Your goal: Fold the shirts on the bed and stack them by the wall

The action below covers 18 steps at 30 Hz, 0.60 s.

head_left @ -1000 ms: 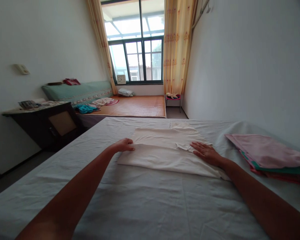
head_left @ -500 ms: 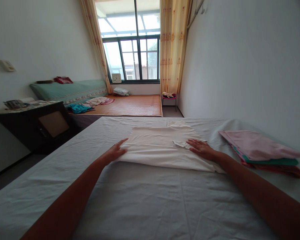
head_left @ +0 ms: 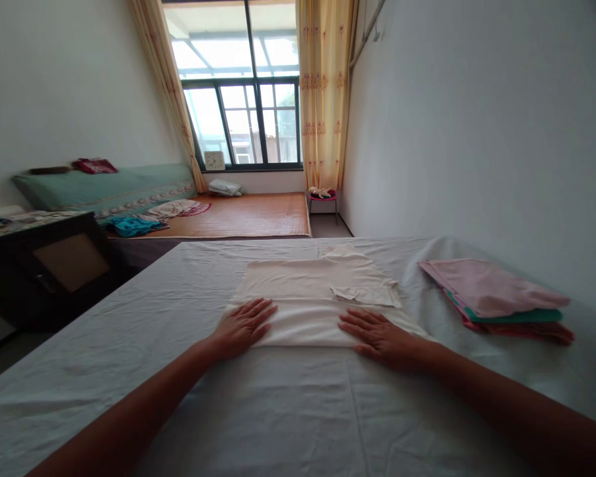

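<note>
A cream-white shirt lies on a pale sheet, its near side folded over toward the middle. One short sleeve lies turned back on top at the right, and another part sticks out at the far right. My left hand rests flat on the near left part of the folded shirt, fingers stretched out. On the near right part, my right hand also lies flat with fingers extended. Neither hand grips the cloth.
A stack of folded clothes, pink on top with green and red below, sits to the right near the wall. Beyond are a mat-covered bed with loose clothes, a dark cabinet at left and a small stool.
My left hand has moved from the shirt's left edge onto its near fold. My right hand has come off the sleeve, nearer to me. The view has shifted slightly right.
</note>
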### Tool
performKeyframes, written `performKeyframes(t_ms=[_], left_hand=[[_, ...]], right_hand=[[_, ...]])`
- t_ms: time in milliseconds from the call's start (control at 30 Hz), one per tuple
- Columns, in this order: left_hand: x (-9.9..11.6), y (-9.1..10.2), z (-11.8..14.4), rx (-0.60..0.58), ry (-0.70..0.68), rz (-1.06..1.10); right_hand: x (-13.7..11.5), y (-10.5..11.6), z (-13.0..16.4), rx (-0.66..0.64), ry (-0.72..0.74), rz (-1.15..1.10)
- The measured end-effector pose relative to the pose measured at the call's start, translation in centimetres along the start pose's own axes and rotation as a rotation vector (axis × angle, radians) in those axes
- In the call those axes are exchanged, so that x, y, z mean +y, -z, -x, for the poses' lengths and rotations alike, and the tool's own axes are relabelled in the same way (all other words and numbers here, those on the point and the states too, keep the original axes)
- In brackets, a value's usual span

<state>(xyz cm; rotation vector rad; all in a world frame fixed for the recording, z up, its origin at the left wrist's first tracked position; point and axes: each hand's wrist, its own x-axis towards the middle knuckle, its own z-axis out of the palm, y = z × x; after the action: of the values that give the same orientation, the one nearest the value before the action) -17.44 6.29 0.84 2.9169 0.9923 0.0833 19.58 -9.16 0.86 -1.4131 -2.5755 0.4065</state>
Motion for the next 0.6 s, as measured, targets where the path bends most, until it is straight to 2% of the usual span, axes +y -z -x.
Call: performKeyframes(t_ms=[100, 167, 233, 333, 467, 600], left_hand=[[-3.6, 0.0, 0.5, 0.029, 0.123, -0.031], [-6.4, 0.5, -0.3, 0.077, 0.207, -0.062], [-8.8, 1.1, -2.3, 0.136, 0.256, -0.086], [-11.3, 1.7, -7.1, 0.167, 0.295, -0.076], [-12.7, 1.3, -13.3, 0.086, 0.36, -0.062], [-13.4, 0.5, -16.7, 0.029, 0.382, -0.061]], right_hand=[[1.9, 2.2, 1.8, -0.013, -0.041, -0.145], [4.5, 4.3, 1.5, -0.005, -0.107, -0.275], [7.8, 6.4, -0.2, 0.098, -0.229, -0.321], [13.5, 8.6, -4.3, 0.368, -0.419, -0.13], [19.7, 9.0, -9.6, 0.452, -0.728, -0.054], [23.1, 8.0, -13.0, 0.477, -0.828, -0.078]])
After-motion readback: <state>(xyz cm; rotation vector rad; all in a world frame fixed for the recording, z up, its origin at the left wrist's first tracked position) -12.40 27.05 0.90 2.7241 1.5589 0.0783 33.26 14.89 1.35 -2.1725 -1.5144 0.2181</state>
